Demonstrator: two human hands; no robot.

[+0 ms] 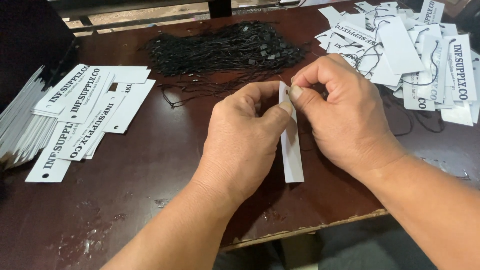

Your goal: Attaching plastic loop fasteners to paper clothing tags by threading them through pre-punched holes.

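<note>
One white tag (291, 142) in work, held edge-up over the tabletop (165, 150): left hand (245, 137) pinches its top, right hand (340, 115) pinches at the hole end. Strung tags (415, 55) heaped right, unstrung stack (80, 115) left, black strings (225, 50) behind. Plenty left, I judge.

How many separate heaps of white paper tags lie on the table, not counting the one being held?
2: an unstrung heap at the left edge, and a strung heap at the top right. Either may run past the frame.
</note>
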